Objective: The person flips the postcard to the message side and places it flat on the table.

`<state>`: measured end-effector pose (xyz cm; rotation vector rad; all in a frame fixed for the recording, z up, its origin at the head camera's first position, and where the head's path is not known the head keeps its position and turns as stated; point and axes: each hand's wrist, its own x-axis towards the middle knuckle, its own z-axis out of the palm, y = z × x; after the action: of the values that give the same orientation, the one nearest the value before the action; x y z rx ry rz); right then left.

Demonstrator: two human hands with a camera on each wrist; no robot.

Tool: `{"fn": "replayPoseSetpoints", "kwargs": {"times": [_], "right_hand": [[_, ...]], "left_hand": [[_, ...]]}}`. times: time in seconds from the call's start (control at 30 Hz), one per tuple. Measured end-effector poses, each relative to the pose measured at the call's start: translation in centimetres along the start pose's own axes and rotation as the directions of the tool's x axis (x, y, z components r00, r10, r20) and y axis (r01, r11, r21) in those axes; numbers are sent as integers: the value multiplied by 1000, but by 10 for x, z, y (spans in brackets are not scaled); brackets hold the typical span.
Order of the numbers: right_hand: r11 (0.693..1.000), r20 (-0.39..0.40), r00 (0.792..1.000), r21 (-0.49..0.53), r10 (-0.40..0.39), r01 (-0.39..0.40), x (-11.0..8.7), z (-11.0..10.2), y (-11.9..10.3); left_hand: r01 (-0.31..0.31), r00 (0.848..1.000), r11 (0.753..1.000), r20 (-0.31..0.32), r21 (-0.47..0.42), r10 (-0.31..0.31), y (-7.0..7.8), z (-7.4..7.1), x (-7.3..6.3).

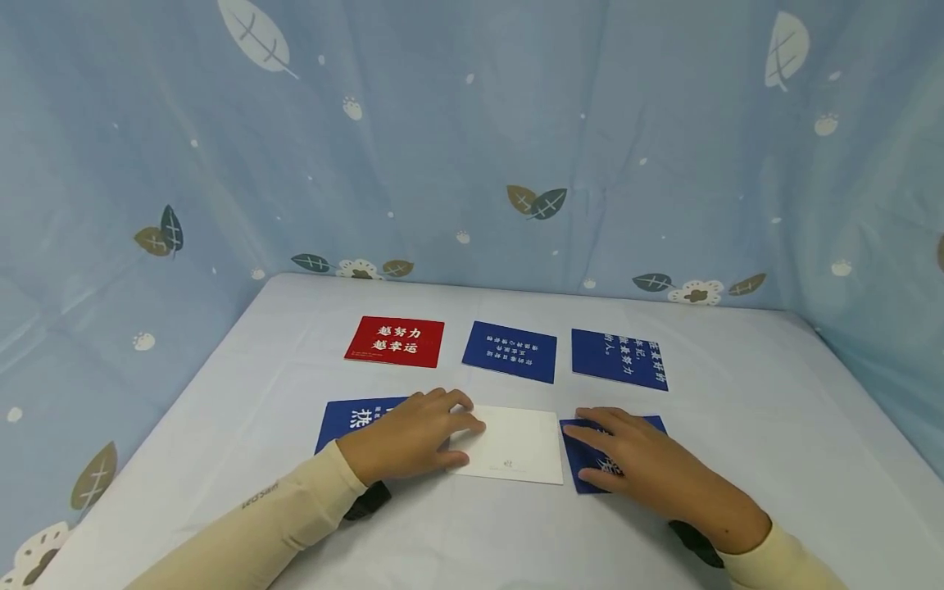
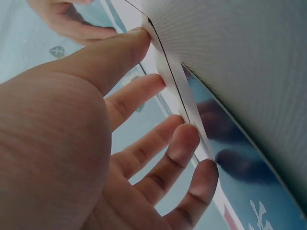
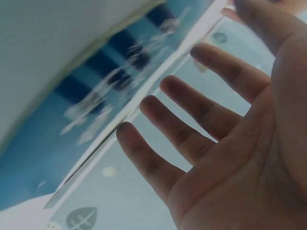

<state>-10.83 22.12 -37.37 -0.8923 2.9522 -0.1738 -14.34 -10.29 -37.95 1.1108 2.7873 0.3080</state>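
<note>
A white card (image 1: pixel 509 447) with a small printed mark lies in the middle of the front row. My left hand (image 1: pixel 413 434) reaches over its left edge, thumb and fingertips right at that edge. Below that hand, partly covered, is a blue card (image 1: pixel 338 426) with white characters. My right hand (image 1: pixel 649 463) spreads over another blue card (image 1: pixel 590 459), hiding much of it. In the right wrist view its fingers (image 3: pixel 184 103) are parted and nearly straight, close over the blue printed face (image 3: pixel 38 163). The left wrist view shows relaxed fingers (image 2: pixel 184 148) with the thumb apart.
Behind the hands runs a back row: a red card (image 1: pixel 394 352) with white characters, a blue card (image 1: pixel 509 352) and another blue card (image 1: pixel 619 360) with white text. All lie on a white tabletop (image 1: pixel 243 393). A light-blue leaf-patterned curtain (image 1: pixel 442 131) encloses the back and sides.
</note>
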Motion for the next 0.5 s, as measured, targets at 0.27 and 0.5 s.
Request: {"fn": "replayPoseSetpoints", "kwargs": {"times": [0.27,0.5], "right_hand": [[999,26,998,-3,51,-51,-12,4,16],[997,16,997,32,73,-74,-17,0,28]], "left_hand": [[8,1000,1000,3,-3,-8,0,0,0],[13,1000,1000,1,-4,-13,0,1,1]]}}
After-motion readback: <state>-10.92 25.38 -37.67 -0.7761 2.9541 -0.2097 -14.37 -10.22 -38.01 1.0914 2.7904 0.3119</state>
